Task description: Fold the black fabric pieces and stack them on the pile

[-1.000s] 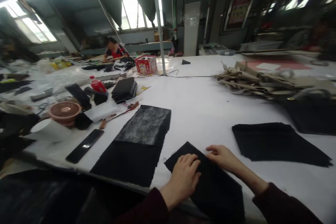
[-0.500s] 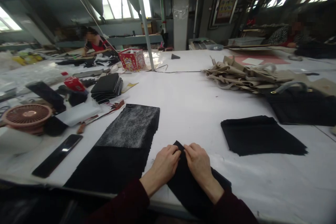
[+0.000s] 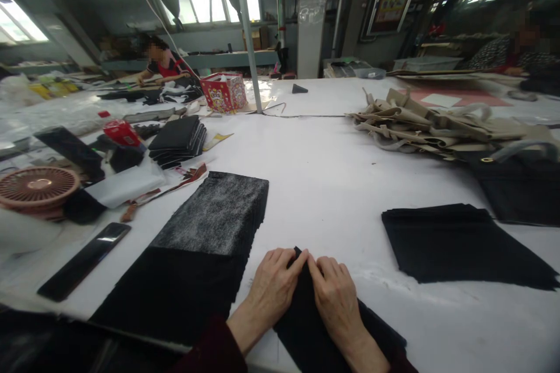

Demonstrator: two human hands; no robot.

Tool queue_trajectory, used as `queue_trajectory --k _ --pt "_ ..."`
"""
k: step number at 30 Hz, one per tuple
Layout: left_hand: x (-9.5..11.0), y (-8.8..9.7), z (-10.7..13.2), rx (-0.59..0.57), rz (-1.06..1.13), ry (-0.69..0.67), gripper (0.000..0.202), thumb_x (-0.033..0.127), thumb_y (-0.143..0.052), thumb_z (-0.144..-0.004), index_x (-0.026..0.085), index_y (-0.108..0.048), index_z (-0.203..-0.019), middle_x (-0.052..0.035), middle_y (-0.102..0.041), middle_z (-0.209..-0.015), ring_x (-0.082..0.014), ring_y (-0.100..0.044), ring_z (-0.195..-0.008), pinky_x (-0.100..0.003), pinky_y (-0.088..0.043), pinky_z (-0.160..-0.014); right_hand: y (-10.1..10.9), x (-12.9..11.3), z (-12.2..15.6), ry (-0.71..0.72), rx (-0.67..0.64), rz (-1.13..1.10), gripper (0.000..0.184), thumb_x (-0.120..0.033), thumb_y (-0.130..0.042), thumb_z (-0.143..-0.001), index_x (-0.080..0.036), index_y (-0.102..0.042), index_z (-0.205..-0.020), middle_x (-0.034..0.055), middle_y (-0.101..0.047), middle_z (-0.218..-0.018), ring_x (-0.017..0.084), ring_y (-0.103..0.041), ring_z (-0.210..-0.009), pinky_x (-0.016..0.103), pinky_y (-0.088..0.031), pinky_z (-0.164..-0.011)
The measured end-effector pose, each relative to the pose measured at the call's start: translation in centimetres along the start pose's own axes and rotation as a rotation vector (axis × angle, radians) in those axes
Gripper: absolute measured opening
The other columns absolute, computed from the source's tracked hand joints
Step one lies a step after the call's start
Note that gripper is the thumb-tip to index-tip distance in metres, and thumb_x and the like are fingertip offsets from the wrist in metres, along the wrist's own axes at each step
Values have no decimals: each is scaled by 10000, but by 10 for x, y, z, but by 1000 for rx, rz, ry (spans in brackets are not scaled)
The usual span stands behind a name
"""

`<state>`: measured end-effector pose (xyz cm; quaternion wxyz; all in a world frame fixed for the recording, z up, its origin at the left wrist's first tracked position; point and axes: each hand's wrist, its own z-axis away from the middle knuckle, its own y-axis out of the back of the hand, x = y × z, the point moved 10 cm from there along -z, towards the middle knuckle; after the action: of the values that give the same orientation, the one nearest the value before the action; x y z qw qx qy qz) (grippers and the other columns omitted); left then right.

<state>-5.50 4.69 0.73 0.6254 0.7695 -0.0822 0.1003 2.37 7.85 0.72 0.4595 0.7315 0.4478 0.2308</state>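
A black fabric piece [image 3: 301, 326] lies at the table's front edge, its far tip between my two hands. My left hand [image 3: 275, 281] has its fingers closed on the left side of that tip, index finger stretched toward the middle. From the right, my right hand [image 3: 336, 291] grips the same fold with bent fingers; the two index fingertips nearly meet. Its thumb is hidden. More black fabric [image 3: 380, 329] shows from under the right wrist. Left of my hands is a long stack of black fabric pieces [image 3: 175, 291], its far part speckled grey.
Another black fabric stack [image 3: 468, 245] lies at right, near a black bag [image 3: 520, 186] and a beige heap [image 3: 420, 122]. At left are a phone [image 3: 85, 259], a pink fan [image 3: 39, 186] and folded black pieces [image 3: 177, 140]. A metal pole [image 3: 251, 41] rises beyond; two people sit farther off.
My index fingers have straightened and come together over the fabric's far tip. The fabric remains between my hands, and the view has shifted slightly.
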Motion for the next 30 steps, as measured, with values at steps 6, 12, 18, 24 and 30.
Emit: queue_trajectory --k 6,12,18,24,30 --pt "-3 -1 1 27 40 19 446 104 -411 -942 229 -483 -1364 -87 -568 -1112 -228 -537 -997 -403 -480 -871 -5 0 2 17 -6 -7 357 -57 -375 -940 -127 -552 -1242 67 -543 -843 209 -483 -780 363 -373 -727" --pt "-6 -1 1 53 60 38 441 91 -432 -928 222 -501 -1343 -88 -570 -1125 -229 -538 -1014 -400 -485 -885 -7 -1 3 47 -12 -27 376 -78 -328 -957 -121 -533 -1269 73 -538 -844 212 -481 -778 365 -376 -709" --pt "-9 -4 2 47 58 58 422 131 -442 -945 228 -491 -1353 -92 -568 -1136 -232 -542 -1015 -408 -494 -897 -3 -4 1 73 12 -27 365 -85 -312 -960 -85 -538 -1247 80 -534 -836 216 -477 -771 367 -380 -699" --pt "-10 -3 2 56 59 61 424 118 -440 -937 217 -494 -1346 -95 -576 -1128 -231 -544 -1012 -404 -502 -889 -2 -6 0 90 4 -27 380 -72 -318 -948 -74 -530 -1263 86 -544 -843 217 -485 -770 371 -388 -704" --pt "-10 -5 2 64 53 65 400 142 -437 -949 207 -498 -1340 -97 -575 -1132 -232 -544 -1012 -405 -500 -896 3 -7 -3 93 29 -29 377 -67 -322 -938 -90 -551 -1237 83 -549 -825 217 -483 -756 368 -394 -694"
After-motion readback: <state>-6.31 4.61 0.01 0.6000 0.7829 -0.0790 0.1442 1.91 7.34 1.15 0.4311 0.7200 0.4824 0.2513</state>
